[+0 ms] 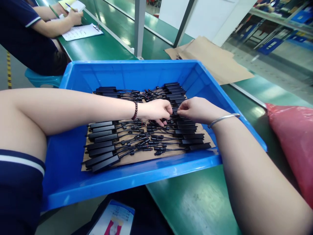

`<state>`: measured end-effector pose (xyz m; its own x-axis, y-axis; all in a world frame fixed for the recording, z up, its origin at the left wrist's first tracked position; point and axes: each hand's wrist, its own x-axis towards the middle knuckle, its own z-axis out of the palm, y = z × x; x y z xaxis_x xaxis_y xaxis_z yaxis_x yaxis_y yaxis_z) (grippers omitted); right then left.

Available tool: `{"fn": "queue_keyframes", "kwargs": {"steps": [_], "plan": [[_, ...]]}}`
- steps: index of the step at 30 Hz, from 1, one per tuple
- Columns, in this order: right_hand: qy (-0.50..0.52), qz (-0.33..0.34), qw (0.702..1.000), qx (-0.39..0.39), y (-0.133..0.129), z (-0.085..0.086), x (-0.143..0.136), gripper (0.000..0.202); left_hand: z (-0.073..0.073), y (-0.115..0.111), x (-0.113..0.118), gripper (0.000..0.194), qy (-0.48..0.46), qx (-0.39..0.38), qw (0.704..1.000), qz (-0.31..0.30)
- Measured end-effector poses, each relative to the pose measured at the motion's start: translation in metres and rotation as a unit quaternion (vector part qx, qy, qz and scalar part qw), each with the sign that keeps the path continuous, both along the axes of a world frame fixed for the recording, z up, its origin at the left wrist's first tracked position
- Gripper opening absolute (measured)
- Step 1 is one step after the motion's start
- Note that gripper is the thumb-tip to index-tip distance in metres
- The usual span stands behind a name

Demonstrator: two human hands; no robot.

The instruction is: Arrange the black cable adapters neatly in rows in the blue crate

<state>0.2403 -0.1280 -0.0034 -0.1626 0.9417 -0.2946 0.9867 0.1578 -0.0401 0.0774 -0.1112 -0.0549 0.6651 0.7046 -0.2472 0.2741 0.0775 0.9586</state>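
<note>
Inside a blue plastic bin (137,179), black rectangular modules with short cables (106,163) lie in two columns on a brown cardboard sheet (133,159). Their cable ends face each other along the middle. My left hand (157,110) reaches over the right column with fingers curled near the cables; what they grip is hidden. Close by, my right hand (194,108) pinches thumb and fingers at the edge of a black module (175,111) in that column. Both hands partly cover the modules beneath them.
The bin rests by a green table (195,199). Brown paper sheets (207,62) lie behind it, and a red plastic bag (290,140) stands at the right. A metal post (140,29) rises behind the bin. At upper left, another person writes beside a clipboard (81,32).
</note>
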Motion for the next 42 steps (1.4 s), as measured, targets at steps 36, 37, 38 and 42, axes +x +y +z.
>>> {"fn": "queue_keyframes", "kwargs": {"steps": [36,37,38,42], "plan": [[0.153,0.016,0.988,0.024,0.002,0.000,-0.005,0.019,-0.021,-0.029,0.008,0.012,-0.170,-0.183,0.968,0.033],[0.167,0.023,0.986,0.014,0.003,-0.002,-0.004,0.020,-0.022,-0.033,0.008,0.013,-0.191,-0.200,0.961,0.030],[0.179,0.026,0.984,0.004,0.003,-0.004,-0.003,0.022,-0.022,-0.036,0.008,0.015,-0.208,-0.207,0.956,0.027],[0.216,0.023,0.976,-0.015,0.003,-0.003,-0.002,0.027,-0.018,-0.036,0.007,0.025,-0.230,-0.191,0.954,0.036]]}}
